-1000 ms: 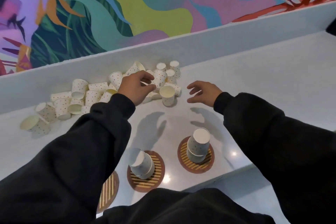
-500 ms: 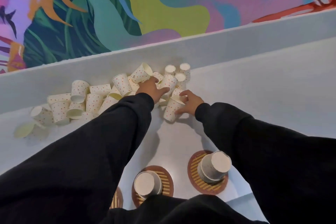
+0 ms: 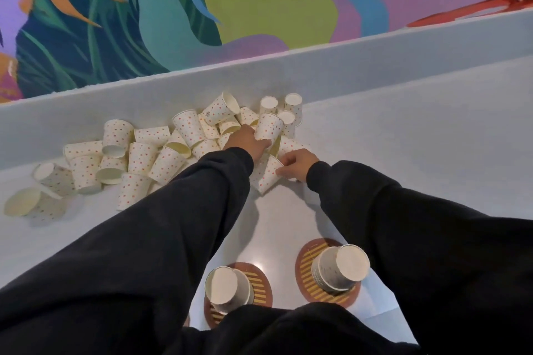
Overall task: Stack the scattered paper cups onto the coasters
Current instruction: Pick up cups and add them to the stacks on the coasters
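Left hand point(image 3: 244, 143) reached pile point(image 3: 141, 154) — fingertips hidden; right hand point(image 3: 298, 166) grips cup point(image 3: 267, 175).

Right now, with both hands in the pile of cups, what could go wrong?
The left hand holds the far cup, wedged among leaning cups in the pile; lifting it may send neighbours rolling. The right hand pinches a tilted cup, which might slip or dent. The sleeves run right beside the stacks on the coasters; drawing back could knock them.
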A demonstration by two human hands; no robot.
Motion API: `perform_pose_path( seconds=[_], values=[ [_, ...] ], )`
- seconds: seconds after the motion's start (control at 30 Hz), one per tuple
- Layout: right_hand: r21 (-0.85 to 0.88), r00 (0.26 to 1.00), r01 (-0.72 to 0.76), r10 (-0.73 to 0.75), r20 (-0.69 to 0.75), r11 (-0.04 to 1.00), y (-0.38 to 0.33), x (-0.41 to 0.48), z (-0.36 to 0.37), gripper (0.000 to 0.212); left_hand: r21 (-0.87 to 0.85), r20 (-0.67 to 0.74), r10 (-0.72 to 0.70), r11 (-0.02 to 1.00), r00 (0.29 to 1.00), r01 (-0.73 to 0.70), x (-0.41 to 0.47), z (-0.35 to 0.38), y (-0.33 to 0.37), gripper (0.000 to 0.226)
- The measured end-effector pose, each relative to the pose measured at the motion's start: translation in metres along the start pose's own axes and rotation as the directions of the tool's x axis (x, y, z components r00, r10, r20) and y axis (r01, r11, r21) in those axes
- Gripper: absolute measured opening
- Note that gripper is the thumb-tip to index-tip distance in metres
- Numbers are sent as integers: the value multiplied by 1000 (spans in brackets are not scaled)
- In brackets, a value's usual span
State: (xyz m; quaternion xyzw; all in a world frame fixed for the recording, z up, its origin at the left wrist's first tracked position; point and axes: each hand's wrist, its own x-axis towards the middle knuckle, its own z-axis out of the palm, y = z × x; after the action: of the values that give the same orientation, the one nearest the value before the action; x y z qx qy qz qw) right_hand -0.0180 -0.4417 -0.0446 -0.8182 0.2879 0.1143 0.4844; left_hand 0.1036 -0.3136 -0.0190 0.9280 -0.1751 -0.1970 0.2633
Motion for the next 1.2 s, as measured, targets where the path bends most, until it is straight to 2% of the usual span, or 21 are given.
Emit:
perform_pose_path(
  seconds=[0.13, 0.23, 0.3, 0.4, 0.47, 0.63, 0.83, 1.03, 1.2],
  values=[
    [175, 999, -29, 25, 23, 984, 0, -11, -21, 5, -210, -115, 21, 977, 993, -45, -6, -25, -5, 55],
    [319, 999, -32, 32, 4, 947, -4, -23, -38, 20, -385, -173, 23, 919, 985, -89, -21, -50, -18, 52],
    [433, 999, -12, 28, -30, 901, -8, -33, -47, 20, -502, -168, 29, 858, 985, -111, -39, -66, -29, 52],
    [562, 997, 39, 8, -82, 826, -18, -48, -56, 19, -511, -172, 91, 843, 981, -167, -68, -82, -44, 48],
    [584, 995, 77, -24, -98, 808, -29, -62, -57, 21, -507, -190, 112, 839, 975, -195, -89, -88, -51, 49],
    [570, 985, 158, -89, -147, 806, -53, -98, -45, 3, -557, -263, 88, 800, 961, -226, -136, -99, -59, 41],
    [568, 964, 234, -113, -240, 789, -70, -129, -32, 5, -579, -326, 57, 777, 944, -247, -187, -111, -65, 44],
    [633, 966, 255, -214, -142, 731, -81, -175, -5, 5, -607, -307, 106, 744, 946, -280, -223, -110, -67, 46],
    [681, 960, 248, -268, -79, 689, -87, -213, 21, 11, -714, -286, 99, 641, 953, -281, -248, -103, -65, 55]
  ],
)
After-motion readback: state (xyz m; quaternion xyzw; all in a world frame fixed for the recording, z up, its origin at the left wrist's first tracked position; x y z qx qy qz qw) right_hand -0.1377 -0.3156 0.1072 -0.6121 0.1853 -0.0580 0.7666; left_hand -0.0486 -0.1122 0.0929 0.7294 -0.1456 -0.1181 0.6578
